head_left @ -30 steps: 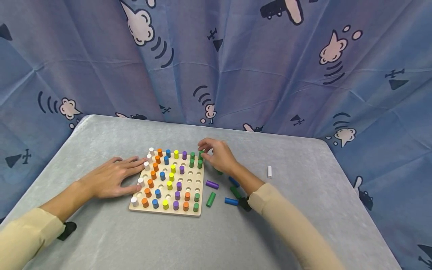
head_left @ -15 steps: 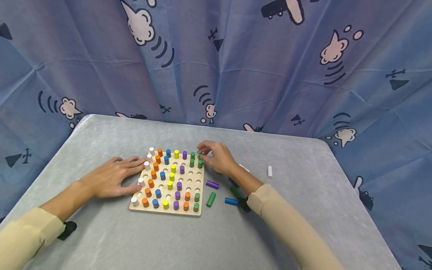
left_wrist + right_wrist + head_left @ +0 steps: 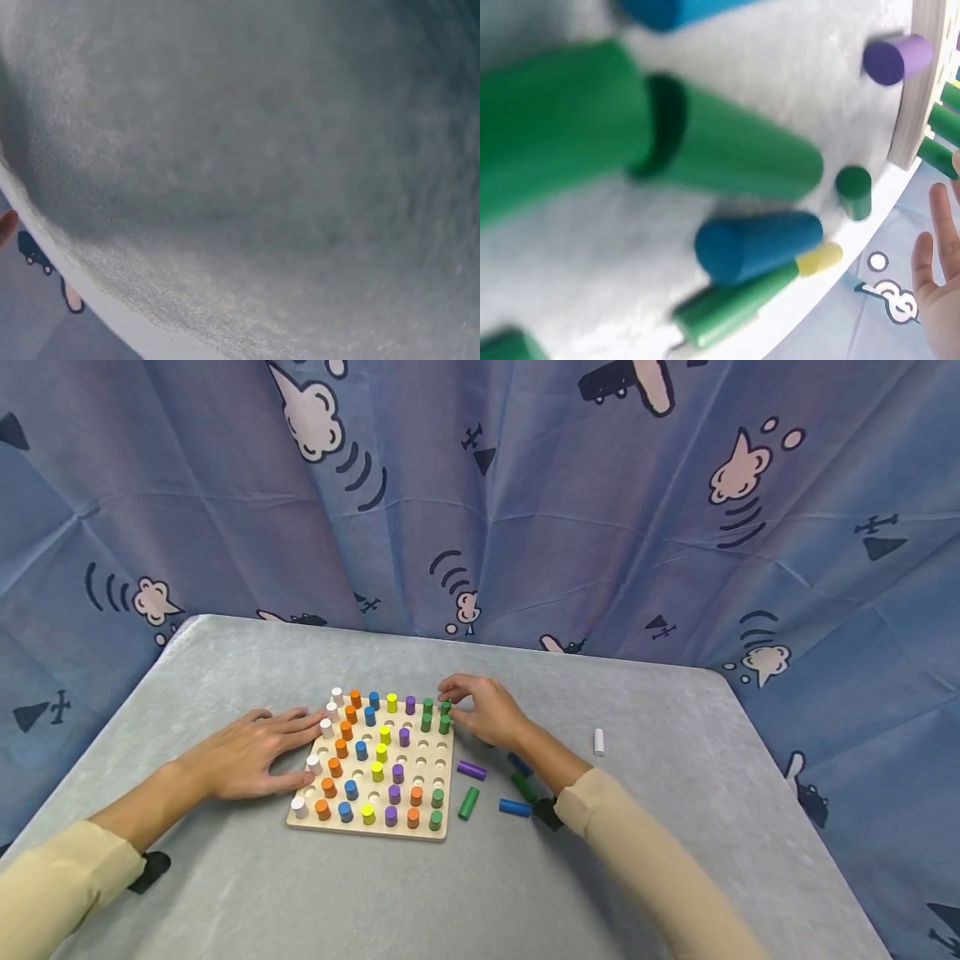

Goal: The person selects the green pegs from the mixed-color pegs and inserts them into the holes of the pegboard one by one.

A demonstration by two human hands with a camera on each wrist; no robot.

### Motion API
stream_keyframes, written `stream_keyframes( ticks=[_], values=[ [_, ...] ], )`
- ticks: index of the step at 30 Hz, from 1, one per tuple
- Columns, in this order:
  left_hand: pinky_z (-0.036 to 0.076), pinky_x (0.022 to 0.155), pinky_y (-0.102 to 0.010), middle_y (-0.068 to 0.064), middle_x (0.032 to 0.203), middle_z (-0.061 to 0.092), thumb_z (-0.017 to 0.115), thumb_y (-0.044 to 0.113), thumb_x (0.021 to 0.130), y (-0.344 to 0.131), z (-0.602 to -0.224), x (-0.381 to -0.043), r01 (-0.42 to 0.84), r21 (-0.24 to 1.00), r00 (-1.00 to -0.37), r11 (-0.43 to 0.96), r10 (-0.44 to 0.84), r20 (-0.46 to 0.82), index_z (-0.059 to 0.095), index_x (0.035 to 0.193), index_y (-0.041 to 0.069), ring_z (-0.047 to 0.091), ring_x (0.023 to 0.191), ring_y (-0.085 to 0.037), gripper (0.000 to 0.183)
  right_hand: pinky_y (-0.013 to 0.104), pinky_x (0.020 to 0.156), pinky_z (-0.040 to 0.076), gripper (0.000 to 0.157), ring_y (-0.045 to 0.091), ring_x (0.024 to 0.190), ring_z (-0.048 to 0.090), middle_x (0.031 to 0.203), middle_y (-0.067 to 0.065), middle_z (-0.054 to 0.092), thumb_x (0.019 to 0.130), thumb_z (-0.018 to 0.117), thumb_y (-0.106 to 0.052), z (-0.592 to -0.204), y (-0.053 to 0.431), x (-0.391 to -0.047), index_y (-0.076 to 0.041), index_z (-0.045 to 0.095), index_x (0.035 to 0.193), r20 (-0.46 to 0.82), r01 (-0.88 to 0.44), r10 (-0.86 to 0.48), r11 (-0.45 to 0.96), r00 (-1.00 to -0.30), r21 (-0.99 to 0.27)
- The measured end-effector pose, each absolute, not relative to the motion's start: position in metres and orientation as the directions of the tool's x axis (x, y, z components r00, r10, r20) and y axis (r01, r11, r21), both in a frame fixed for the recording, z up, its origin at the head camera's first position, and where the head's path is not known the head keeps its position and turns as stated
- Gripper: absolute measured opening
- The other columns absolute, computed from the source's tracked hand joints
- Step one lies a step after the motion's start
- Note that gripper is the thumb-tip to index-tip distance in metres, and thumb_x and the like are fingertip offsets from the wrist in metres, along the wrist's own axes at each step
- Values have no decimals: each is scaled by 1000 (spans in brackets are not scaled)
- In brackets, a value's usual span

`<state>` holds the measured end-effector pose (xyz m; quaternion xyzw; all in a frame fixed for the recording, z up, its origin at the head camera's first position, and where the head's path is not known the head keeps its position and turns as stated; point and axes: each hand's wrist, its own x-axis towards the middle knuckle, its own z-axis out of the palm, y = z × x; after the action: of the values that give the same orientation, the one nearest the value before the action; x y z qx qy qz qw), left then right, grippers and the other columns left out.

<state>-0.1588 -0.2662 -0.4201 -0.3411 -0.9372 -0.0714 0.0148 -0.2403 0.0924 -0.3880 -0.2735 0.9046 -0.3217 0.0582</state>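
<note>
A square wooden pegboard (image 3: 360, 828) lies on the table, with upright white, orange, blue, yellow, purple and green pegs in many of its holes. My left hand (image 3: 258, 752) lies flat at the board's left edge, thumb and fingertips by the white pegs (image 3: 313, 765). Only one fingertip (image 3: 7, 225) shows in the left wrist view. At the far right corner, my right hand (image 3: 487, 708) pinches a green peg (image 3: 446, 707) standing in the board. In the right wrist view, the right hand (image 3: 941, 281) reaches the same corner with its other fingers extended.
Right of the board lie loose pegs: a purple peg (image 3: 472, 770), a green peg (image 3: 468, 803), a blue peg (image 3: 514, 807) and others partly under the right forearm. A white peg (image 3: 598, 742) lies farther right. A patterned curtain (image 3: 480, 527) hangs behind the table.
The green peg at the far right corner looks lower in the board than a second ago. My right hand has shifted very slightly; my left hand stays put.
</note>
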Motion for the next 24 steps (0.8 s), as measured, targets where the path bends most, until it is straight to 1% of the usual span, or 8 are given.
stream_keyframes(
  ticks=[3, 6, 11, 15, 19, 24],
  values=[
    [40, 98, -58, -3, 156, 41, 53, 59, 96, -266, -420, -159, 644, 124, -765, 755, 640, 72, 53, 145, 9, 45, 138, -32, 70, 44, 95, 48, 37, 21, 112, 63, 116, 3, 72, 90, 71, -4, -383, 100, -241, -5, 64, 127, 46, -446, -530, 661, -847, -603],
    [40, 98, -59, -3, 157, 40, 52, 58, 97, -265, -419, -159, 642, 126, -766, 756, 640, 61, 52, 145, 8, 44, 138, -33, 70, 45, 93, 48, 40, 22, 110, 63, 120, 5, 70, 90, 72, -5, -378, 112, -241, -6, 63, 128, 49, -444, -518, 676, -854, -588],
    [39, 99, -59, -4, 157, 40, 52, 59, 96, -265, -419, -159, 635, 128, -771, 762, 635, 48, 52, 145, 8, 43, 139, -33, 71, 49, 93, 49, 38, 24, 107, 64, 117, 9, 71, 90, 72, -6, -375, 134, -241, -4, 64, 127, 39, -446, -522, 685, -852, -576],
    [39, 99, -58, -4, 157, 39, 52, 60, 96, -265, -421, -160, 633, 123, -773, 764, 633, 43, 52, 146, 8, 43, 139, -33, 72, 48, 94, 49, 36, 23, 105, 65, 113, 7, 72, 89, 73, -7, -374, 150, -237, -4, 65, 124, 27, -456, -529, 703, -848, -547],
    [39, 100, -58, -4, 157, 39, 52, 60, 96, -265, -422, -160, 634, 118, -772, 764, 634, 43, 51, 146, 8, 43, 139, -33, 72, 50, 93, 49, 37, 23, 104, 66, 112, 5, 73, 89, 74, -8, -370, 167, -227, -4, 65, 125, 5, -463, -544, 710, -839, -530],
    [40, 98, -58, -4, 157, 40, 53, 60, 95, -265, -422, -160, 636, 112, -771, 763, 635, 55, 52, 145, 7, 44, 138, -33, 72, 54, 93, 48, 38, 24, 105, 66, 112, 6, 73, 89, 75, -8, -368, 189, -211, -3, 65, 125, -20, -473, -569, 702, -822, -532]
  ],
)
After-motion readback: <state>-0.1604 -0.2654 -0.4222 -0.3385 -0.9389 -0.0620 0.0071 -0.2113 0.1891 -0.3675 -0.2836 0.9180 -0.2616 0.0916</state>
